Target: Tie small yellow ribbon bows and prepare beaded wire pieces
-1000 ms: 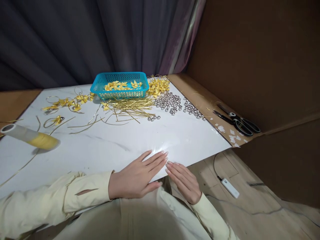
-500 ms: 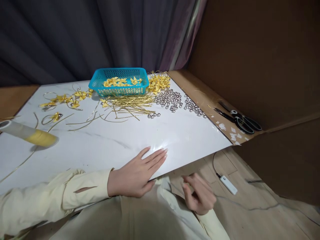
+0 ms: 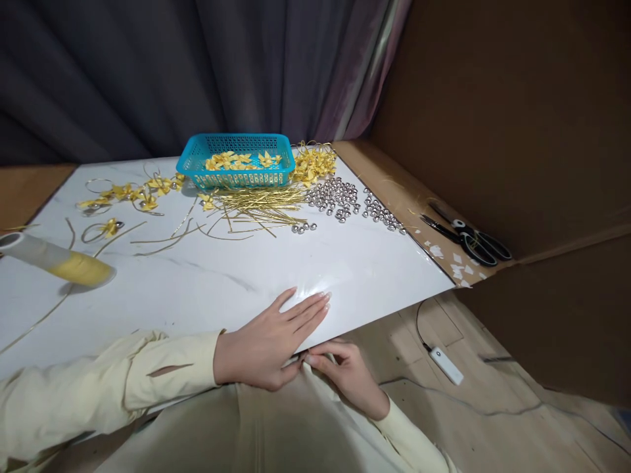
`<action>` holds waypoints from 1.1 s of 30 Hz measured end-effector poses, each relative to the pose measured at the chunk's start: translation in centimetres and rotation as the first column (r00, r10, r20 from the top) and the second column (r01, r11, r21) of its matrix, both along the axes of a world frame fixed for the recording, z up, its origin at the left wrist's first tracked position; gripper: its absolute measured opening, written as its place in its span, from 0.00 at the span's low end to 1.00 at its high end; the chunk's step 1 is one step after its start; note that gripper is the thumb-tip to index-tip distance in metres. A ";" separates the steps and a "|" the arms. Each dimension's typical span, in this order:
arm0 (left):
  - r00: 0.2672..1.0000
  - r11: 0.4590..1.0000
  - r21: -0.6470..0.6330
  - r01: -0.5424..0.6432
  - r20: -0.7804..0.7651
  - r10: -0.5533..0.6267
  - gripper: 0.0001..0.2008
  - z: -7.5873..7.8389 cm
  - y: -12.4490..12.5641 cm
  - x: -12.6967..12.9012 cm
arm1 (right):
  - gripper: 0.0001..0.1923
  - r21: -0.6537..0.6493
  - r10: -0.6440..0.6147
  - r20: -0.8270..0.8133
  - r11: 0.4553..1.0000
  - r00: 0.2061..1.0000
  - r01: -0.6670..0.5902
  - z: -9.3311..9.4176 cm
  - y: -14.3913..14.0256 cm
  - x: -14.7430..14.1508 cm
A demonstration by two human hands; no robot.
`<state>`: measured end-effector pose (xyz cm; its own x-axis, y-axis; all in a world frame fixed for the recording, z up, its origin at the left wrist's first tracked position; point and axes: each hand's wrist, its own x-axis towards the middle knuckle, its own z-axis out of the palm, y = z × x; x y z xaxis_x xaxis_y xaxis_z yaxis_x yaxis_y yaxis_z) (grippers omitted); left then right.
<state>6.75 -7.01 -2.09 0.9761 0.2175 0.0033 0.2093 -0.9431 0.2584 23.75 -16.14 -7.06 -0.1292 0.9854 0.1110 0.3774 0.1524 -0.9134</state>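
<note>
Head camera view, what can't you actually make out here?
- Right hand: fingertips curl at the white board's near edge; whether they pinch anything is unclear.
- Left hand: palm flat, hiding the board beneath.
- Blue basket: its wall hides the lower contents.
- Spool: its far end is cut off by the left frame edge.

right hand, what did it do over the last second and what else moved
The right hand slid off the white board, dropped below its near edge, then came back up under it, fingers curled at the cream cloth by the left thumb. The left hand stayed flat on the board; blue basket, beads and scissors kept their places.
</note>
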 end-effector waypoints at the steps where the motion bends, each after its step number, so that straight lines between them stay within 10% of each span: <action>1: 1.000 1.000 -0.008 0.002 0.005 -0.002 0.37 0.1 0.0 0.0 | 0.24 0.010 -0.008 0.001 1.000 1.000 0.008 0.4 -0.2 0.2; 11: 0.992 0.995 -0.055 0.079 0.098 -0.073 0.18 0.2 0.3 -0.3 | 0.16 0.000 0.238 0.209 0.970 0.949 -0.244 6.2 0.8 2.9; 16: 0.983 0.924 -0.380 0.037 0.182 0.035 0.18 2.8 0.7 -1.2 | 0.12 0.019 0.395 0.338 0.905 0.854 -0.426 10.2 4.7 4.4; 19: 0.951 0.619 -0.785 0.005 0.196 0.241 0.19 5.1 2.0 -2.3 | 0.13 0.088 0.457 0.419 0.839 0.784 -0.536 12.9 8.8 4.5; 21: 0.911 0.179 -0.984 0.018 0.090 0.403 0.23 6.4 3.4 -3.1 | 0.12 0.131 0.449 0.446 0.823 0.774 -0.553 14.4 12.2 4.2; 24: 0.821 -0.444 -0.887 0.129 -0.156 0.549 0.25 8.0 6.0 -4.4 | 0.09 0.158 0.429 0.429 0.831 0.795 -0.534 15.6 17.7 3.1; 27: 0.735 -0.507 -0.828 0.242 -0.185 0.652 0.27 9.0 8.7 -5.1 | 0.11 0.195 0.372 0.365 0.866 0.853 -0.461 15.4 22.3 1.3; 33: 0.453 -0.357 -0.817 0.453 -0.134 0.882 0.24 9.9 12.5 -4.5 | 0.26 0.114 0.229 0.053 0.966 0.972 -0.234 13.9 23.9 -2.5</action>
